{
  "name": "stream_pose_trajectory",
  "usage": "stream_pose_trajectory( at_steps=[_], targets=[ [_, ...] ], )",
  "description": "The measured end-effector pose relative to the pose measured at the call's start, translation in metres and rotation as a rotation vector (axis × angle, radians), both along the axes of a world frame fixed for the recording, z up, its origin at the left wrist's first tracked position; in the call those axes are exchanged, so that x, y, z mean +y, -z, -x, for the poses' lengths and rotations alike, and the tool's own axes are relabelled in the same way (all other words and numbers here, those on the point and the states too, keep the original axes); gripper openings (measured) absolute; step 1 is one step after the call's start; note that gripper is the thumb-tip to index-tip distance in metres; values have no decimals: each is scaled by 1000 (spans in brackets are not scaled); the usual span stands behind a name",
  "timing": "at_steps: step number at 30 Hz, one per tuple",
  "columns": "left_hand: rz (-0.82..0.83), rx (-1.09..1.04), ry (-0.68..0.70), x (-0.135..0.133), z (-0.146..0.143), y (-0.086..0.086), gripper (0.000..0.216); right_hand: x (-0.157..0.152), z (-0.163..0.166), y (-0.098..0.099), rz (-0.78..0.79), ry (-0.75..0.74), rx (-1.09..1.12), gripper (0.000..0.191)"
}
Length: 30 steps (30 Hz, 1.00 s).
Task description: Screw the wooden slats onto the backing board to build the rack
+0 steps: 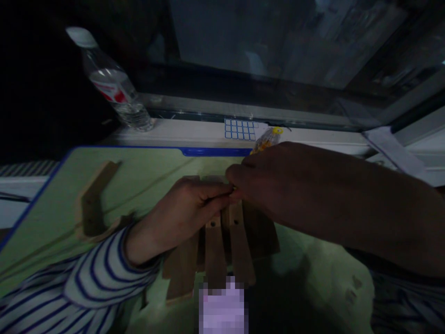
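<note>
My left hand (184,204) reaches in over several wooden slats (214,246), its thumb and fingers pinched together. The fingertips of my right hand (257,174) meet those of my left hand, also closed. Between them a tiny yellowish spot shows, too small and dark to name. Two of the slats have a dark round hole near my fingers. The slats lie side by side, partly over a darker wooden board (267,236). My hands and forearms hide their far ends.
A bent wooden piece (88,208) lies at left on the green, blue-edged tabletop (153,171). On the white windowsill (194,132) behind stand a water bottle (118,93), a blue-gridded sheet (239,129) and a clear bag with orange contents (266,141). Dark window glass rises beyond.
</note>
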State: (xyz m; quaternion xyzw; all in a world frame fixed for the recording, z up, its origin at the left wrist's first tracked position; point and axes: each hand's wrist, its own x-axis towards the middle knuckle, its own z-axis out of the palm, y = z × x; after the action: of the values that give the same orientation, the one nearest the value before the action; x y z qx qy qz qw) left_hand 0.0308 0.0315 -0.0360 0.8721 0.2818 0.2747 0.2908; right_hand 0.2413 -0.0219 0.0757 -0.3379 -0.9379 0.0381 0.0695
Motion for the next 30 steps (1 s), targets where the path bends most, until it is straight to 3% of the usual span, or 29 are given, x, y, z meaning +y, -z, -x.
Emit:
stream_pose_trajectory(
  at_steps=[4, 8, 14, 19, 25, 30],
  targets=[
    [30, -12, 26, 1, 0, 0, 22, 5, -12, 7, -108, -144, -44, 42],
    [48, -7, 46, 1, 2, 1, 18, 5, -13, 13, -75, -120, -90, 41],
    [80, 9, 74, 3, 4, 2, 18, -1, -3, 11, -42, -35, 11, 39],
    [111, 27, 83, 1, 3, 1, 20, 11, 5, 18, 1, -39, -56, 27],
    [-9, 27, -45, -6, -3, -8, 14, 16, 11, 22, -82, -84, -91, 16],
    [-30, 39, -78, -6, -6, -6, 20, 19, 19, 16, -115, -58, -148, 9]
  ],
)
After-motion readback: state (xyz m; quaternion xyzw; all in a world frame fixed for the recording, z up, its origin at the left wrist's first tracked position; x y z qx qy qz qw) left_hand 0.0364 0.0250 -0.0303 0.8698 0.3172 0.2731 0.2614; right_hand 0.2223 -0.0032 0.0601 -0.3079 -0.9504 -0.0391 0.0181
